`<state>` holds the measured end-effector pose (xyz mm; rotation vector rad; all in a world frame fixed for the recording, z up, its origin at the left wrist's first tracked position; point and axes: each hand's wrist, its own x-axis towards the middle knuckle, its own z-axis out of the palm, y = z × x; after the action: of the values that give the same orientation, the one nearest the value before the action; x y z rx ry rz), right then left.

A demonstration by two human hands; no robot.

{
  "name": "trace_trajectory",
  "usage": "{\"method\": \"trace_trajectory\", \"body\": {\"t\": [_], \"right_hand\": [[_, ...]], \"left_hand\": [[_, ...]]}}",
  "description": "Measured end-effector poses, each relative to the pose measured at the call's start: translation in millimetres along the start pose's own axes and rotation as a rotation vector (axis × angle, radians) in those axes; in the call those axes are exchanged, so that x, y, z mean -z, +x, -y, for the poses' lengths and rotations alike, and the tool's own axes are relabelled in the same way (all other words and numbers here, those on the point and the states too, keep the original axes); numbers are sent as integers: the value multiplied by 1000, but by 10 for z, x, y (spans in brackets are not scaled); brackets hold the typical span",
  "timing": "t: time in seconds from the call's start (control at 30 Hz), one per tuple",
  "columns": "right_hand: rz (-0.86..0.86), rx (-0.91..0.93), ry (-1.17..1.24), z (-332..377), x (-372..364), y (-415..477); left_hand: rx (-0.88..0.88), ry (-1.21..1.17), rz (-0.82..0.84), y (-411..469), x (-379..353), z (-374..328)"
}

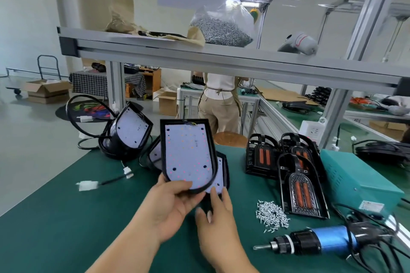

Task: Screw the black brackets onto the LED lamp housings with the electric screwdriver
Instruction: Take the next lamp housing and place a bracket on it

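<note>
Head view: left hand pinches raised housing by its rounded end, right hand open, fingertips on second housing beneath; best lay it flat on mat near brackets, screws, screwdriver lying right.

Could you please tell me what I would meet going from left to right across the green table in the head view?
White connector, LED lamp housing in the left hand, screw pile, teal power box.
</note>
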<state>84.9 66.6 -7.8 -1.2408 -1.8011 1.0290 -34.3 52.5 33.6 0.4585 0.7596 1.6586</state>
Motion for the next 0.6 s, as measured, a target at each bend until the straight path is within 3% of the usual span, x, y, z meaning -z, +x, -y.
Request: {"method": "trace_trajectory", "body": {"t": [0.17,0.23,0.43,0.6], "right_hand": [[-237,-61,516,-36,46,2],[-225,-38,680,-14,121,-18],[-278,-57,798,18,182,-28],[-327,-19,736,44,140,-69]], "left_hand": [[41,154,35,-121,7,199],[27,211,35,-142,32,189],[-101,184,158,-200,-11,107],[-316,155,-89,-3,96,-90]]}}
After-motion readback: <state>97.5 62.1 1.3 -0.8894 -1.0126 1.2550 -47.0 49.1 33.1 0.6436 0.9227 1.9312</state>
